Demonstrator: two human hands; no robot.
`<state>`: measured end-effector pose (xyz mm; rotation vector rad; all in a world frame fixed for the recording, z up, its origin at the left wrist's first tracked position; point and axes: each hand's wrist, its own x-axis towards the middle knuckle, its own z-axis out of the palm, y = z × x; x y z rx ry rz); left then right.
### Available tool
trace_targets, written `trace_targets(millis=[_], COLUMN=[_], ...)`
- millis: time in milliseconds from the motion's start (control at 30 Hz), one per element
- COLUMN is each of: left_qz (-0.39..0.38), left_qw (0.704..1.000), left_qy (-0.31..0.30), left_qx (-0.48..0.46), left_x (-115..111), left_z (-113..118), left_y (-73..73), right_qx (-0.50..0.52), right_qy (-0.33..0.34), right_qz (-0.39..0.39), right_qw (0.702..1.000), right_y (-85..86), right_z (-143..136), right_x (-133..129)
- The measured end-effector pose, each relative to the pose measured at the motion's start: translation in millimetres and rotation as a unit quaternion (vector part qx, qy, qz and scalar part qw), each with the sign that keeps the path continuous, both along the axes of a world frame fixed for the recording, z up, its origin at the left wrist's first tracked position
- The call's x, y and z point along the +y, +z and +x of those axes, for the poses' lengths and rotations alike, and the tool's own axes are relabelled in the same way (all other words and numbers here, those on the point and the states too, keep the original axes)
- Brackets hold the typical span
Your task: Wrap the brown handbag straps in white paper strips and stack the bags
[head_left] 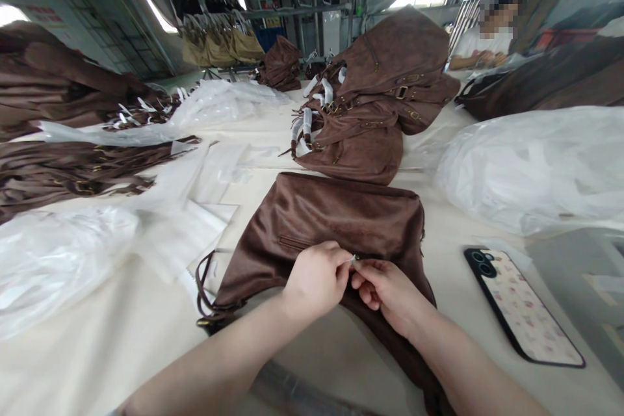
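Note:
A dark brown leather bag lies flat on the pale table, with a slit pocket on its face and its strap curving toward me. Both hands meet at the bag's near edge, fingertips almost touching. My left hand is closed in a pinch at a tiny pale piece. My right hand is pinched beside it, its fingers curled; what it grips is too small to make out. A thin strap loop hangs at the bag's left end.
Brown bags are piled behind. Straps and plastic sheets lie left. At right are a phone and a plastic heap. Another person is at the back right. Tan bags hang on a rack.

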<state>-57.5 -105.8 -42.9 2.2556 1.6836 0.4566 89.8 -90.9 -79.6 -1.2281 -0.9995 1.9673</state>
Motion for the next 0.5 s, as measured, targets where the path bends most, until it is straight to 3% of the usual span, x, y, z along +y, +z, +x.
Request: trace_targets(millis=[100,200,333,500], left_qz=[0.029,0.031,0.013,0.012], left_qw=[0.988,0.974,0.970,0.977], left_qy=[-0.071,-0.112,-0.113,-0.112], left_qx=[0.135,0.192,0.217,0.183], left_x=[-7.7,-11.4,-10.3,-8.3], left_z=[4.8,6.8,4.8,2.9], left_y=[10.5,15.5,15.2,13.6], right_qx=[0.023,0.034,0.037,0.023], right_qy=[-0.014,-0.029,-0.031,-0.031], right_qz=[0.005,0.001,-0.034,-0.034], right_qw=[1.000,0.999,0.998,0.999], right_y=[-1.4,0.2,3.3,3.5], right_z=[0.0,-0.3,-0.6,-0.1], right_x=[-0.1,0.3,1.2,1.7])
